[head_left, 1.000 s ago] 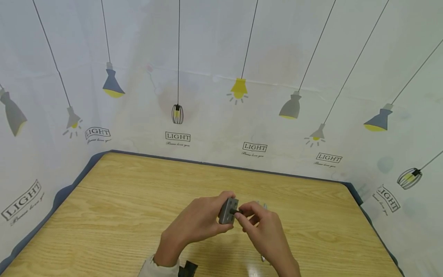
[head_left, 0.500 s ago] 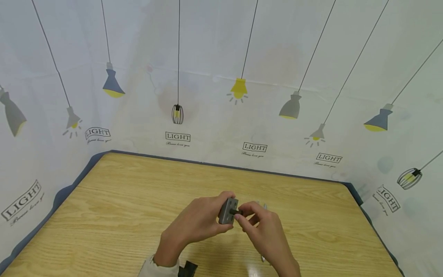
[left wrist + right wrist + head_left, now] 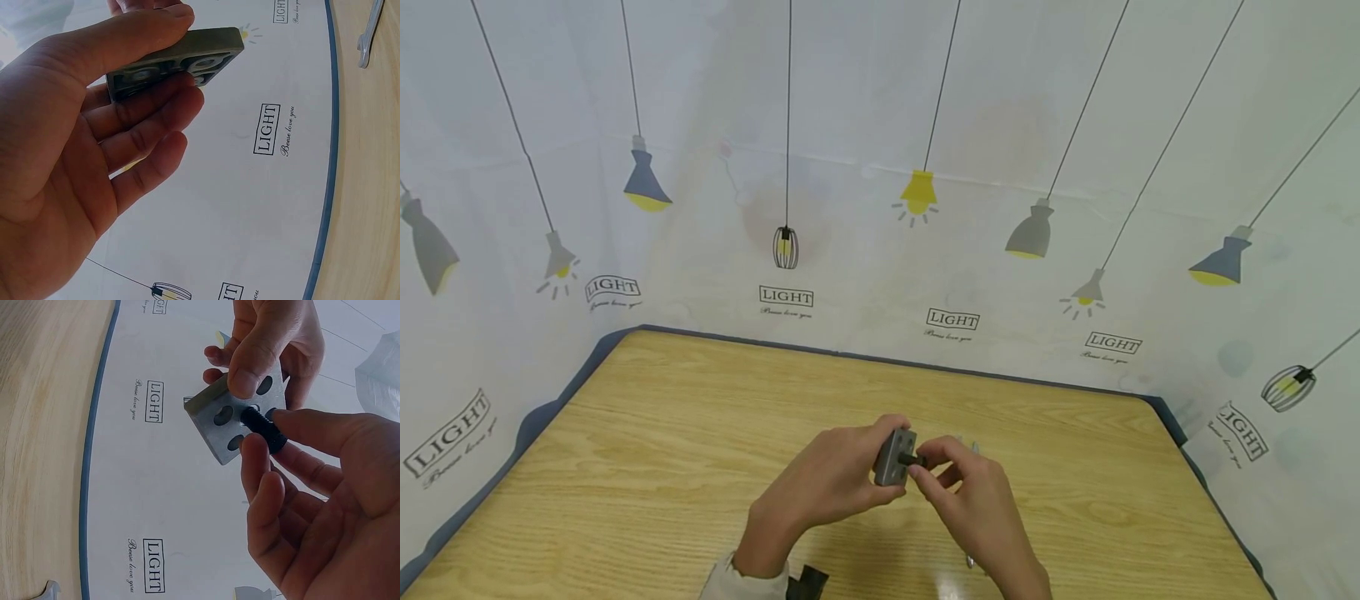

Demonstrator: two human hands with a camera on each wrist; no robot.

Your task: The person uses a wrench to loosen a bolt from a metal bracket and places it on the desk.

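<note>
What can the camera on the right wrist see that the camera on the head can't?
Only the right wrist view shows the holes in the grey metal block up close, and how the right hand's fingertips pinch the black bolt sitting in one hole. Only the head view shows the whole wooden table, the lamp-printed backdrop all around it, and a shiny metal piece on the table near the right hand. Both views show the left hand holding the block while the right hand pinches the bolt.

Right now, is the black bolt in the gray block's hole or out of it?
In: the black bolt sits in the gray block, pinched by the right hand. Depth cannot be told.
</note>
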